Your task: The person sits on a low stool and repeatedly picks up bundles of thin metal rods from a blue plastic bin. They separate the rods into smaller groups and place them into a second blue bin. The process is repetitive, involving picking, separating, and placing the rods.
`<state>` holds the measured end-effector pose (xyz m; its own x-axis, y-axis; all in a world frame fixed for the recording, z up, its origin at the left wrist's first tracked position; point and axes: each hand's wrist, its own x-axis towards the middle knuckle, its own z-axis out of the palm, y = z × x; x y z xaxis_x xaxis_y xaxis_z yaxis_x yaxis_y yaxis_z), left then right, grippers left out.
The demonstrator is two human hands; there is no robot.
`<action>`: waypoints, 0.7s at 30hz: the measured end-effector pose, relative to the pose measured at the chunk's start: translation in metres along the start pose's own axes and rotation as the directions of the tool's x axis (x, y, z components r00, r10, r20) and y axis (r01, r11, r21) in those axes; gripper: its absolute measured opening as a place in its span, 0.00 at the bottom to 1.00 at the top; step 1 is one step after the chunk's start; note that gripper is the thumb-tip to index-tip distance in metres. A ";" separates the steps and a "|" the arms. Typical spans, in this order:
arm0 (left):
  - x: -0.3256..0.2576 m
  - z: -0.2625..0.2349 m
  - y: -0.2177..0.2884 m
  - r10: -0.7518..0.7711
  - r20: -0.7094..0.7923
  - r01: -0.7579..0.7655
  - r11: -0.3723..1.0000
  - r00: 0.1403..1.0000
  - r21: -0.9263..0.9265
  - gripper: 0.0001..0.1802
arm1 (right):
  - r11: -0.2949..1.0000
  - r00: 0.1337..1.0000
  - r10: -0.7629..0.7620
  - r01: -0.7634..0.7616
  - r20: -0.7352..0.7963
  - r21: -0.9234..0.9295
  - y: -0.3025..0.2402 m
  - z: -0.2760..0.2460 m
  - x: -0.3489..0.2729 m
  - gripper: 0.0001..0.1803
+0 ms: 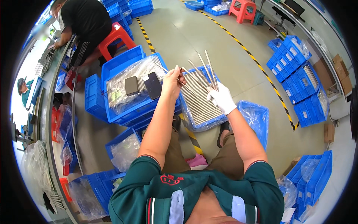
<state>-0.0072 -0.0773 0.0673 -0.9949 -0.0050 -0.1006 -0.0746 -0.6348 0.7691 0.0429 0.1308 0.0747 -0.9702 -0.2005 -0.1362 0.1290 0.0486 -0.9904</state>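
My bare left hand is closed, pinching a thin metal rod that slants across its fingertips. In a white glove, my right hand grips several metal rods that fan out upward and to the left. One of them reaches close to my left fingertips; whether it touches them I cannot tell. Under both hands stands a blue crate lined with clear plastic, holding a layer of parallel metal rods. The palms and the lower ends of the gripped rods are partly hidden.
To the left, stacked blue crates carry wrapped rods, a brown box and a black phone. A plastic-lined blue crate stands right. A person sits at the workbench on a red stool. More blue crates are stacked far right.
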 end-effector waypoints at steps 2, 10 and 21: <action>-0.001 0.000 -0.001 -0.008 0.002 0.008 0.994 1.000 -0.109 0.16 | 1.000 1.000 0.006 -0.005 0.016 -0.018 0.000 0.001 -0.004 0.07; -0.010 0.014 -0.034 -0.104 0.147 0.100 0.994 0.984 0.032 0.15 | 0.997 0.997 -0.023 0.028 -0.074 0.067 0.004 0.006 0.000 0.08; -0.031 0.036 -0.049 -0.142 0.113 0.120 0.976 0.983 0.182 0.13 | 0.931 0.924 -0.269 0.176 -0.272 -0.321 0.013 0.009 0.004 0.11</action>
<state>0.0249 -0.0185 0.0556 -0.9754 0.1726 -0.1368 -0.2045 -0.4794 0.8535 0.0424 0.1218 0.0609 -0.9870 0.0675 0.1459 -0.1166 0.3237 -0.9390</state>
